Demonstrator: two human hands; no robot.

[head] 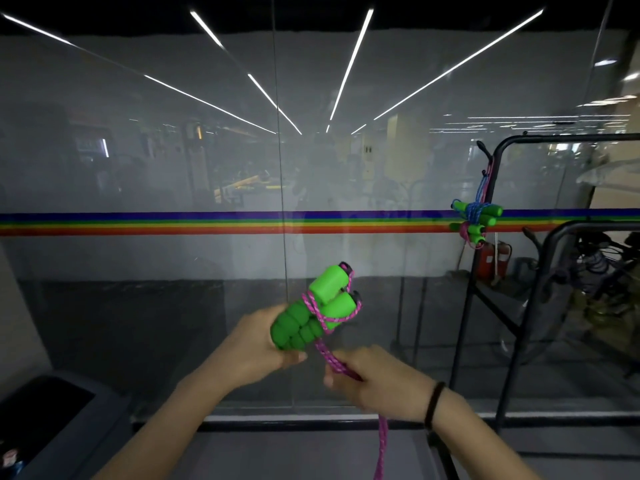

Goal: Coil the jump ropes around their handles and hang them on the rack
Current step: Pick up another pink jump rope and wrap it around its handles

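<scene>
A glass wall [173, 168] with a rainbow stripe [173, 223] fills the view. A black rack [467, 306] stands at right, with two coiled ropes [476, 216] already hanging from it. At centre, the left hand [263, 344] grips the near ends of two green handles [311, 313], held side by side with their long axis pointing up and right, away from the person. A pink rope [332, 362] makes a few turns round them. The right hand [374, 379], just below, pinches the slack, which trails down out of view. Coiling looks unfinished. The rack is well apart, up and right, nearer the right hand.
</scene>
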